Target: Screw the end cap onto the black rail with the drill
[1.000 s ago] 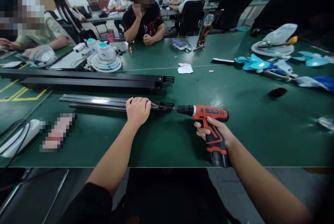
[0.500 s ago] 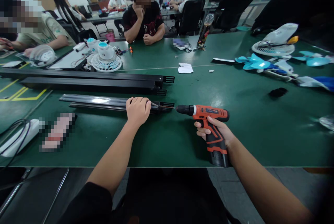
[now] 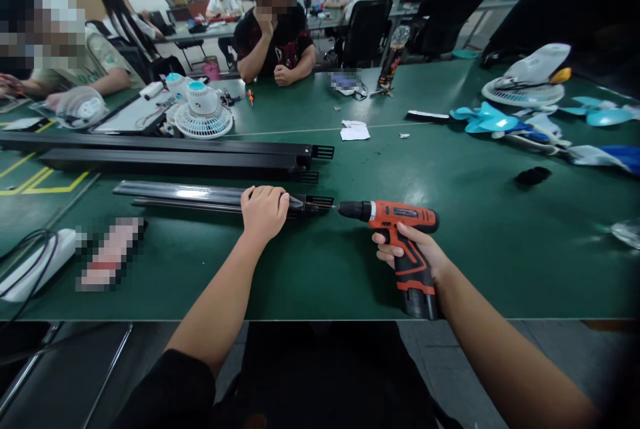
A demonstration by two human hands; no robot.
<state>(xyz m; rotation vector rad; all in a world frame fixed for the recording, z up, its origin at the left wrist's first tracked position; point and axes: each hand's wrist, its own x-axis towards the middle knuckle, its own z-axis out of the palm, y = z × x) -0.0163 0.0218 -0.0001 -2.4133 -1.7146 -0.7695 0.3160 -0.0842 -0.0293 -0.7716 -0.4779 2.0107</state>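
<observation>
Two hands show on my feed: the left hand (image 3: 265, 215) clasps a glossy black bar (image 3: 185, 194) lying on the green table (image 3: 310, 275), near longer black bars (image 3: 165, 161); the right hand (image 3: 429, 252) grasps a red-and-black drill (image 3: 405, 215), its bit directed (contact I can't tell) at the bar's slotted end (image 3: 320, 202).

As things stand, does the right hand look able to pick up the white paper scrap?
Probably not: the right hand is wrapped around the red drill, so it is occupied. The white paper scrap lies farther from the person, beyond the black chuck.
</observation>
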